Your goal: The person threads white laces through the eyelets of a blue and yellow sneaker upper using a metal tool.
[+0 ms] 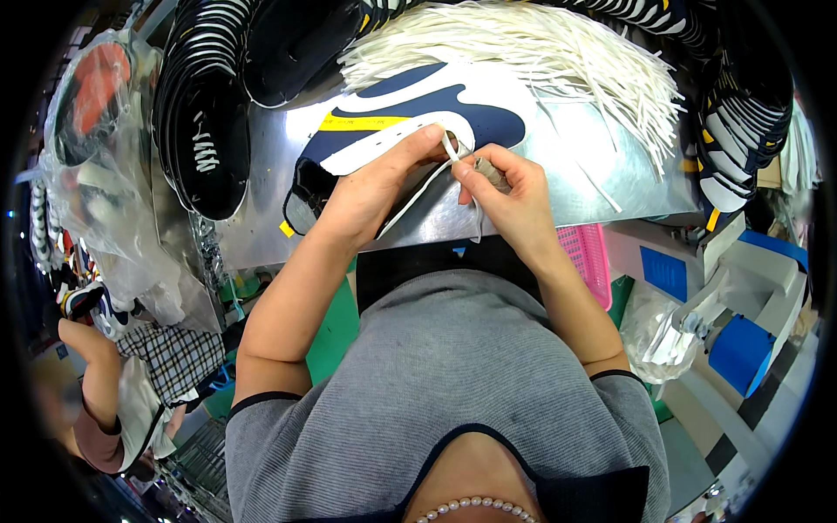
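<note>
- Nearest, the wearer's grey shirt and a pearl necklace.
- The left hand is mostly closed, gripping the upper by its white eyelet strip, thumb on top; its other fingers are largely hidden.
- The right hand has thumb and forefinger pinched on a white lace just beside the left fingertips; a beige covering wraps one finger.
- The upper, navy and white with a yellow stripe, lies tilted over the near part of the metal table, under both hands.
- Below the table's edge, right of the lap, a pink basket; farther right, a grey-and-blue machine.
- Beyond the upper, a heap of white laces.
- Stacked dark uppers stand left and right of it.
- Far left, a clear plastic bag and, lower down, a co-worker's arm.
</note>
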Tool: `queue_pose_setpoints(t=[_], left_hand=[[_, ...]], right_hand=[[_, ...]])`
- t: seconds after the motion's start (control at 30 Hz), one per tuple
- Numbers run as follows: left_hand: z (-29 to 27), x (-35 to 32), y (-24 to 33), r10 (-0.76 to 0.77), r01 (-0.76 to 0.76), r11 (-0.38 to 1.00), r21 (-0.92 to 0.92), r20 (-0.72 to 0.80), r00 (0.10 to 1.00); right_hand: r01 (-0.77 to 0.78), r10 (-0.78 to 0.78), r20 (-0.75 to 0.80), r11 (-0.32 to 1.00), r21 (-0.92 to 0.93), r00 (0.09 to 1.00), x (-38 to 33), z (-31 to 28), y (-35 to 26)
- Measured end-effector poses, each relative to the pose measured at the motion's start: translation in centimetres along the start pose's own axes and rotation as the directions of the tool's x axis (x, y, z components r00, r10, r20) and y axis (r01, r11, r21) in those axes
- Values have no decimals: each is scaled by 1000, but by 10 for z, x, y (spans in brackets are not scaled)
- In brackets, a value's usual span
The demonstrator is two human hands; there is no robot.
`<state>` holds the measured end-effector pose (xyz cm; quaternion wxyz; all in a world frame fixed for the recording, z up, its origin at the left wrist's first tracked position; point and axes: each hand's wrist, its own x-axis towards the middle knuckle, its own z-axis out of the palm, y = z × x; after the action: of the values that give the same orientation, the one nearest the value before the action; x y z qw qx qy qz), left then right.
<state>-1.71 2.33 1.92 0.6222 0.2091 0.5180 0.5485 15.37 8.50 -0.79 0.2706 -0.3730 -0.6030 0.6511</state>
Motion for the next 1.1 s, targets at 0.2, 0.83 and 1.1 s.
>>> queue_pose_setpoints(t=[0.2,0.83,1.1], left_hand=[[1,-4,-7,35,-27,993,115,-64,997],[-1,-27,-26,503,-416,445,793,163,849],[-21,-27,-13,24,-4,973,230,-85,996]], right_hand=[[123,-125,-34,990,-62,992,-14,-1,-10],[428,-450,185,531,-731,874,16,9,-25],[120,-136,-25,937,-328,990,23,-57,-21]])
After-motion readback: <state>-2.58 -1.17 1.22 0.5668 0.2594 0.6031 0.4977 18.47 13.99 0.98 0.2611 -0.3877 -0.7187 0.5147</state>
